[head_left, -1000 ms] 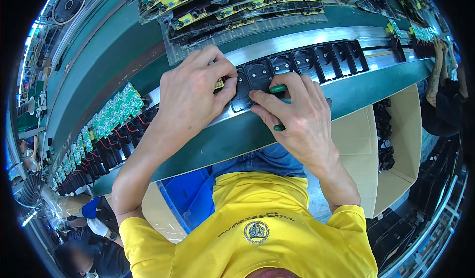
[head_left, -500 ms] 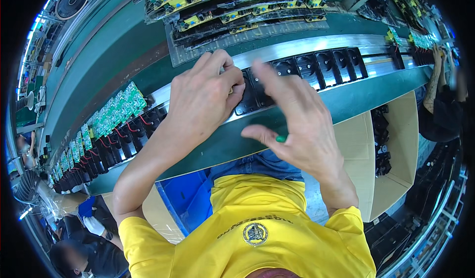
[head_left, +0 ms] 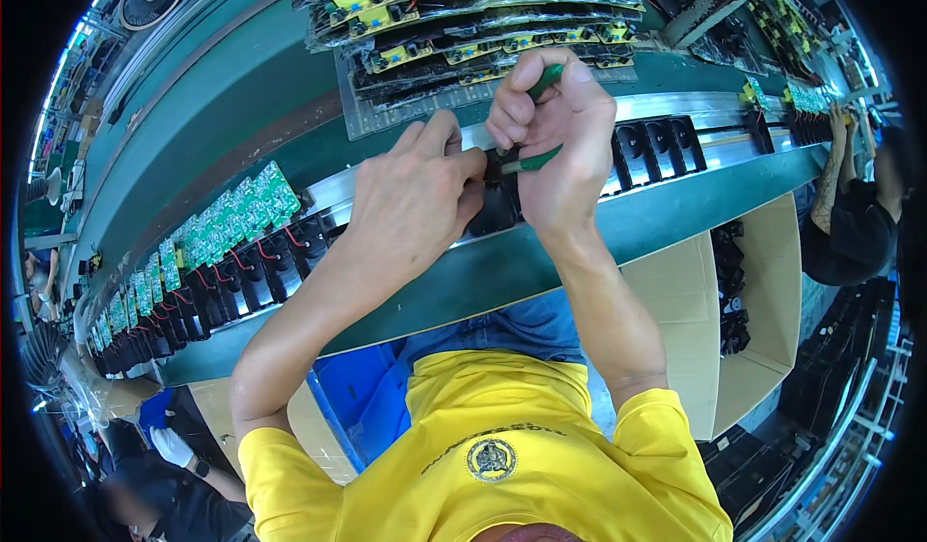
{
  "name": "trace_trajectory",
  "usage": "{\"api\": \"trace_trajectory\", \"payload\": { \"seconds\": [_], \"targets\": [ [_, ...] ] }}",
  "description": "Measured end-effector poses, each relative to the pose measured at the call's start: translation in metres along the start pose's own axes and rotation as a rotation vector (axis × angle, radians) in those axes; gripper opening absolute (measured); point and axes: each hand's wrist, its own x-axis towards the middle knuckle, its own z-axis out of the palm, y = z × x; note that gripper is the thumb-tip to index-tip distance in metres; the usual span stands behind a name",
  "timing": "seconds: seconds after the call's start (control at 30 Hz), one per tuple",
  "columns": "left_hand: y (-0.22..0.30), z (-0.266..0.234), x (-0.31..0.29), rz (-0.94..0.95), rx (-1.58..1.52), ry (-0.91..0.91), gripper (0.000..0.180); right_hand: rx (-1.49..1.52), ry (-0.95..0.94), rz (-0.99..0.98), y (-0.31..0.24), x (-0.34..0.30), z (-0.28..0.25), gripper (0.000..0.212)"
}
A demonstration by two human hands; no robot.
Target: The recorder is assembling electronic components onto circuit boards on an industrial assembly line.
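Observation:
In my right hand (head_left: 572, 151), held up over the row of black plastic housings (head_left: 649, 151), is a pair of green-handled pliers (head_left: 537, 161). One handle shows by the fingertips, the other across the palm; the dark jaws point left, and their exact kind is hard to make out. My left hand (head_left: 410, 194) is closed beside it, fingertips pinched down at a housing on the metal rail. What those fingers grip is hidden. A black housing (head_left: 494, 212) shows just below, between the two hands.
Beyond the rail are stacked layers of circuit boards (head_left: 463, 21) with yellow parts. Green circuit boards (head_left: 237, 209) with red wires stand over housings at left. A cardboard box (head_left: 768, 301) of black parts is at right, a blue bin (head_left: 362, 407) below. Co-workers sit at both sides.
My right hand has moved up and turned palm inward, bringing the green-handled pliers toward my left fingertips. My left hand stays pinched at the row. The view has shifted slightly.

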Motion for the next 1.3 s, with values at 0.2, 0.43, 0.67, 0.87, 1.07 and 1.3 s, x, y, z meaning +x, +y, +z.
{"api": "trace_trajectory", "payload": {
  "seconds": [0.2,0.43,0.67,0.87,1.07,1.3],
  "targets": [
    [-0.001,0.000,0.002,0.003,0.005,-0.001,0.007,-0.026,0.048,0.026,0.007,0.003,0.010,0.034],
    [0.001,0.000,0.004,0.023,-0.010,-0.006,0.008,-0.013,-0.053,-0.031,0.016,0.000,-0.005,0.030],
    [-0.005,-0.004,-0.003,0.020,0.068,-0.032,0.013,-0.235,-0.012,-0.066,-0.015,-0.016,0.024,0.018],
    [-0.001,-0.043,0.036,0.054,0.045,-0.395,0.020,-1.304,-0.278,-0.419,-0.059,-0.065,-0.020,0.015],
    [0.002,-0.053,0.072,-0.146,0.073,-0.272,0.046,-1.815,-0.475,-0.419,-0.046,-0.077,-0.036,0.014],
    [0.015,0.014,-0.003,0.179,0.078,0.098,0.054,-1.634,-0.283,-0.311,-0.068,-0.085,-0.044,0.037]
  ]
}}
